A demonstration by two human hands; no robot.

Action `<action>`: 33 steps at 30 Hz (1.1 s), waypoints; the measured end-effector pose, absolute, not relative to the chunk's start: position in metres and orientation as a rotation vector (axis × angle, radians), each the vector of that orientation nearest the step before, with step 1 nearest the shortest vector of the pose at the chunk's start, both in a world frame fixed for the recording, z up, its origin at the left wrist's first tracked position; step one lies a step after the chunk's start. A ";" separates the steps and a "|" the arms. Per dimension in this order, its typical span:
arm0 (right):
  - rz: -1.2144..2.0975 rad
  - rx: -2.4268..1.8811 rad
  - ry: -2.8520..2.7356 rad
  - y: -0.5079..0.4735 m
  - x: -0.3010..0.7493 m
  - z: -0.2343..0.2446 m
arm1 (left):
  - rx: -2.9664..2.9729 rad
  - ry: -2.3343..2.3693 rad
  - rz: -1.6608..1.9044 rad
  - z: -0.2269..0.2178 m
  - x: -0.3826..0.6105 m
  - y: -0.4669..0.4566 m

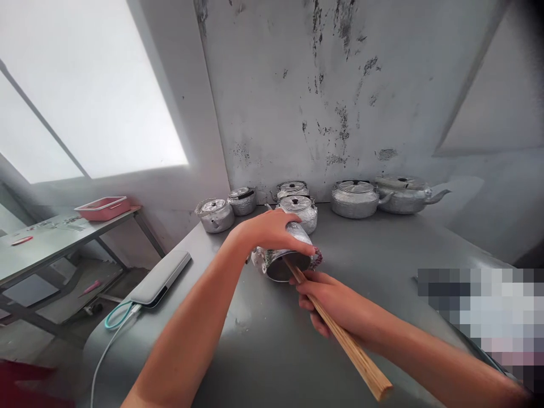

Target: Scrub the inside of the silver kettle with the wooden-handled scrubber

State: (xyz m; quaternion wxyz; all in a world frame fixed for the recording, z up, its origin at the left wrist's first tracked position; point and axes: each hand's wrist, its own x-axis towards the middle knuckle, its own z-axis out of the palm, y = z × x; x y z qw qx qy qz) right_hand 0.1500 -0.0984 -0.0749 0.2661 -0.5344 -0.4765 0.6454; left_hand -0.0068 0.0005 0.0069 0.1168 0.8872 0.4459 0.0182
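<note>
My left hand (272,231) grips a metal kettle body (284,262) lying on its side on the grey metal table (382,266), its open mouth turned toward me. My right hand (335,306) is closed around a wooden stick (352,351), whose far end reaches into the kettle's opening. A bit of patterned cloth (317,259) shows at the kettle's rim by the stick.
Several finished aluminium kettles (355,198) stand along the back wall. A flat grey device (161,277) with a teal cable (114,317) lies at the table's left edge. A side table with a pink tray (104,208) stands at the left. A blurred patch covers the right.
</note>
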 end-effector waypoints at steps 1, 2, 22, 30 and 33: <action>1.749 -1.457 -1.297 -0.100 0.150 -0.077 | 2.576 1.327 0.016 0.008 -0.007 0.000; 1.751 -1.469 -1.310 -0.101 0.150 -0.079 | 2.552 1.346 -0.018 0.009 -0.008 -0.001; 1.574 -1.461 -1.377 -0.106 0.147 -0.094 | 2.514 1.265 0.028 0.010 -0.010 0.002; 1.582 -1.485 -1.346 -0.105 0.145 -0.097 | 2.501 1.262 0.046 0.009 -0.011 0.004; 1.561 -1.477 -1.328 -0.104 0.144 -0.097 | 2.510 1.246 0.040 0.009 -0.011 0.005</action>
